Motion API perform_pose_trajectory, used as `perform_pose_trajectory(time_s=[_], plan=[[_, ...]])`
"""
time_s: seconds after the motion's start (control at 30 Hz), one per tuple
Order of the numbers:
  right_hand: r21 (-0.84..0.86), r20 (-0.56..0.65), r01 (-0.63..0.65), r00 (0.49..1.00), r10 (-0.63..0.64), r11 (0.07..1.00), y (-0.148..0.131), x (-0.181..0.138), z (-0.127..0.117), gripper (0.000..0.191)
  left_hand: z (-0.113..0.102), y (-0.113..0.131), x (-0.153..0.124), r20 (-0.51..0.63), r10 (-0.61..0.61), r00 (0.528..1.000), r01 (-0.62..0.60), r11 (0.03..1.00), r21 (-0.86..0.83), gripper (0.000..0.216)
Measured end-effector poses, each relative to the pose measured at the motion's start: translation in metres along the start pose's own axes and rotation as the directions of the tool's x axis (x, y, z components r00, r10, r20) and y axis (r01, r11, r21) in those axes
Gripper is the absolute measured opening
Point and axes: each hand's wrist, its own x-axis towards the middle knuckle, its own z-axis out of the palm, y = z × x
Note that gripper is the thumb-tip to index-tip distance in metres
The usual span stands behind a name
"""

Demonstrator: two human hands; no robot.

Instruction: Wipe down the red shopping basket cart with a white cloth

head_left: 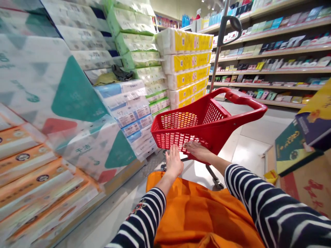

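Observation:
A red plastic shopping basket on wheels (207, 120) stands tilted on the shop floor in front of me, empty. My left hand (173, 162) lies with fingers stretched against the basket's near wall. My right hand (198, 151) rests flat against the same wall, fingers extended and holding nothing. Both arms wear navy and white striped sleeves. An orange garment (199, 213) fills the lower middle of the view below my arms.
Stacked packs of tissue and toilet paper (77, 103) line the left side, with yellow packs (188, 65) behind the basket. Shelves of small goods (271, 51) run along the right. Boxed items sit on a cardboard carton (305, 182) at right. A grey pole with a handle (224, 31) rises behind the basket.

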Motion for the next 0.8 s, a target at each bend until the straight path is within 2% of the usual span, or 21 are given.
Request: perform_pose_trajectory(time_s=[0.07,0.17,0.27,0.37,0.5,0.6,0.8], plan=[[-0.011,-0.006,0.022,1.0,-0.022,1.0,0.003,-0.005,-0.007,0.05,0.0,0.004,0.002,0.0,0.013,1.0,-0.013,1.0,0.01,0.078],[-0.074,-0.127,0.077,0.988,-0.086,0.994,0.016,0.006,-0.034,0.053,-0.004,0.015,0.006,-0.008,0.024,1.0,-0.024,1.0,0.018,0.077],[-0.119,-0.225,0.053,0.971,-0.079,0.991,0.031,0.014,-0.052,0.053,-0.011,0.03,0.009,-0.014,0.045,0.999,-0.045,0.999,0.015,0.076],[-0.099,-0.18,0.018,0.983,-0.036,0.995,0.033,-0.002,-0.045,0.053,-0.014,0.043,0.007,-0.007,0.077,0.997,-0.077,0.997,0.013,0.076],[-0.073,-0.075,-0.045,0.996,0.039,0.996,0.022,-0.041,-0.023,0.053,-0.01,0.051,0.003,-0.008,0.128,0.992,-0.127,0.991,0.032,0.077],[-0.092,-0.06,-0.022,0.998,0.017,0.995,0.025,-0.056,-0.028,0.052,-0.007,0.056,0.004,-0.008,0.144,0.99,-0.144,0.989,0.041,0.077],[-0.158,-0.281,-0.107,0.958,0.059,0.982,0.057,-0.05,-0.072,0.044,-0.014,0.076,0.009,-0.032,0.186,0.982,-0.186,0.982,0.016,0.077]])
